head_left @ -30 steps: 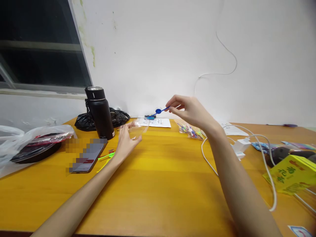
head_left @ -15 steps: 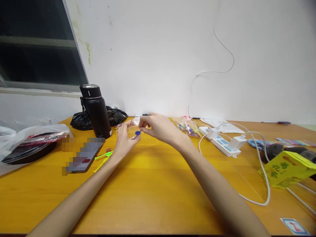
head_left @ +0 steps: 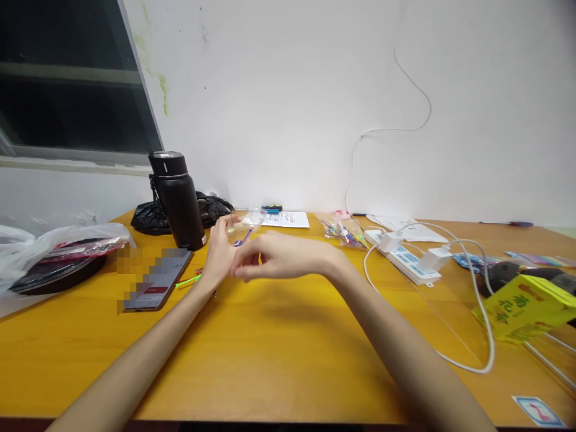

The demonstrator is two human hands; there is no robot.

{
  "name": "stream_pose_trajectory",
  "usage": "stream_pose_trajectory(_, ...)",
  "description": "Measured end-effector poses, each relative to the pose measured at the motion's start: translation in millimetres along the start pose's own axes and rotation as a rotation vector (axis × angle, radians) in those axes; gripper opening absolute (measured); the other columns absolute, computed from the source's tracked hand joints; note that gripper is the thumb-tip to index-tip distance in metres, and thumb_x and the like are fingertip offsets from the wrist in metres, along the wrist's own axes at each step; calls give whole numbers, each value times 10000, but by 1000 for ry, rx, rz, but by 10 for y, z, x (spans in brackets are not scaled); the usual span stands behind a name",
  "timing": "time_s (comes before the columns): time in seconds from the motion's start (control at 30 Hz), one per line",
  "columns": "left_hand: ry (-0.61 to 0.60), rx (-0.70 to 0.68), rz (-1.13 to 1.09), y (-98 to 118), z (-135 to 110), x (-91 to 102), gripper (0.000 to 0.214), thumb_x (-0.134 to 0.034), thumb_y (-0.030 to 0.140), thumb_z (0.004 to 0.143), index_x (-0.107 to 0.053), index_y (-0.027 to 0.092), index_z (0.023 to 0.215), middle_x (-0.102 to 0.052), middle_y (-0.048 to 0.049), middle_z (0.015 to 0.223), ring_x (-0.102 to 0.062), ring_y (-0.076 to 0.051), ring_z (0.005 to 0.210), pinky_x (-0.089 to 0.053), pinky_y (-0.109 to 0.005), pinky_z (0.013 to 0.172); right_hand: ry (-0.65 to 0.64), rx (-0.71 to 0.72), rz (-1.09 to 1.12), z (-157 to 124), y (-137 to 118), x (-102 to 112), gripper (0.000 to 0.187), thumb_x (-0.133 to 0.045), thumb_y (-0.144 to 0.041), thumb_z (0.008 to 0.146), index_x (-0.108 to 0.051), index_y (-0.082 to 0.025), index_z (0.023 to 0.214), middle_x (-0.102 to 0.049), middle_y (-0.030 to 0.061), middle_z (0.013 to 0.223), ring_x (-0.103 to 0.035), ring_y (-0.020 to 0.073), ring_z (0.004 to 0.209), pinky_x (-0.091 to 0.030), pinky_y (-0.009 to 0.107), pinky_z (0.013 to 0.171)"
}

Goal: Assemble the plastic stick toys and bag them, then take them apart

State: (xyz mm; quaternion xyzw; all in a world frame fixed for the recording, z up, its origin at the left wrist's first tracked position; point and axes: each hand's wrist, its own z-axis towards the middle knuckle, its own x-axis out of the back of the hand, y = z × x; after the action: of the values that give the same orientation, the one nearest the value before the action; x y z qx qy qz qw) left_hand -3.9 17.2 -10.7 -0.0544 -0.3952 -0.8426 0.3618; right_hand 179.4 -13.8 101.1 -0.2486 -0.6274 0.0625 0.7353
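My left hand is closed on a clear plastic bag, which stands up from its fingers. A small blue plastic piece shows at the bag, just above my right knuckles; whether it lies inside is unclear. My right hand is bent at the wrist, with curled fingers close against the left palm. Its fingertips are partly hidden, and I cannot make out what they hold. Beside my left wrist, thin green and red plastic pieces lie on the table.
A phone and a black flask stand or lie to the left, near a white plastic bag. Further right are a bag of colourful pieces, a power strip with white cables, and a yellow box.
My right hand has come down and nearer, leaving the blue piece it was pinching. More of the clear bag shows above my left hand. Printed paper by the wall is now uncovered.
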Motion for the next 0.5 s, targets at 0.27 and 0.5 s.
stream_pose_trajectory(0.27, 89, -16, 31, -64, 77, 64, 424, -706, 228, 782, -538, 233, 1171, -635, -59, 1185, -581, -243, 1139, -435, -394, 1011, -67, 10, -75, 319, 529, -683, 375, -615, -221, 890, -649, -180, 1262, -718, 77, 1011, -637, 176, 800, -460, 267, 717)
stream_pose_trajectory(0.5, 94, -19, 51, -54, 76, 54, 421, -726, 223, 775, -544, 239, 1155, -646, -53, 1174, -577, -248, 1133, -442, -393, 997, -15, 99, -42, 411, 595, -1088, 323, -594, -274, 944, -640, -190, 1253, -710, 64, 1005, -628, 171, 792, -460, 266, 729)
